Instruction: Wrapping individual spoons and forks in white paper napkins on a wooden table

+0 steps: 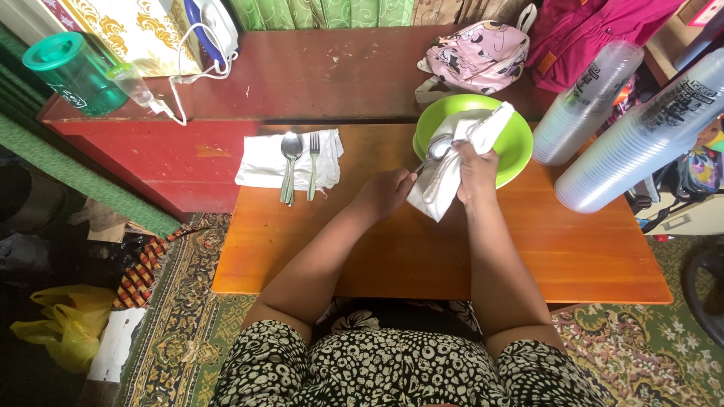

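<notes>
Currently the left hand pinches a spoon by its handle; its fingers are pressed together on it. The right hand has its fingers closed around a white cloth, wrapped against the spoon bowl over the green bowl. Risk: a loose handle pinch could let the spoon slip onto the surface. Nearby, a second spoon and fork lie on a napkin.

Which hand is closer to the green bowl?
The right hand. It is at the green bowl's near rim, wrapped in a white cloth. The left hand is farther off to the left, holding a spoon.
</notes>
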